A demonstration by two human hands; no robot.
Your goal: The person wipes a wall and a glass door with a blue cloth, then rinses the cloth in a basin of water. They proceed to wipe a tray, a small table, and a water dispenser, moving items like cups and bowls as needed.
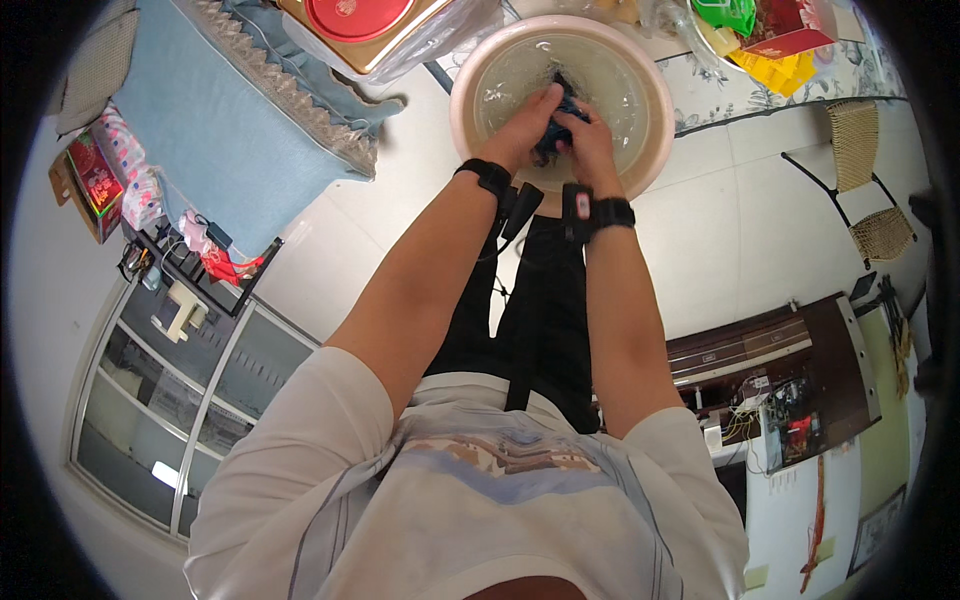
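Observation:
A pale pink basin point(660, 112) of slightly cloudy water stands before me at the top of the view. Over its middle, both my hands grip a wet, dark blue bunched cloth point(559, 133). My left hand point(529, 124) holds it from the left, thumb uppermost. From the right, my right hand point(591, 139) has its fingers curled onto the same cloth. Part of the cloth is hidden by my fingers, and its dark upper end meets the water. Black straps with small devices circle both wrists.
A table with a floral cover point(720, 94) extends right of the basin, bearing a red box point(787, 26) and yellow packets point(780, 71). Left of the basin is a gold tin with a red lid point(360, 19). A blue-covered piece of furniture point(225, 127) stands left; a woven chair point(855, 150) stands right.

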